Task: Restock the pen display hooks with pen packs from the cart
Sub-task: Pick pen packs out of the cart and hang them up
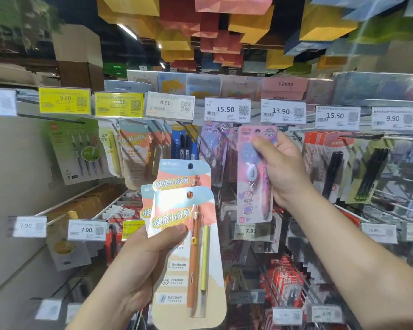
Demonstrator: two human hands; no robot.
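Two hands work at the display. Left hand (138,256) grips three fanned orange pen packs (188,258), branded M&G, long axes upright, hang holes on top. Right hand (281,163) pinches one pink pen pack (254,186), upright, against the far hooks just below the 13.90 price tag (283,111); left of that tag hangs the 15.50 tag (227,110).

Ceiling: coloured paper boxes (215,27) hanging overhead.
Top shelf: notebooks (284,88) standing in a row.
Left: cardboard box (78,58).
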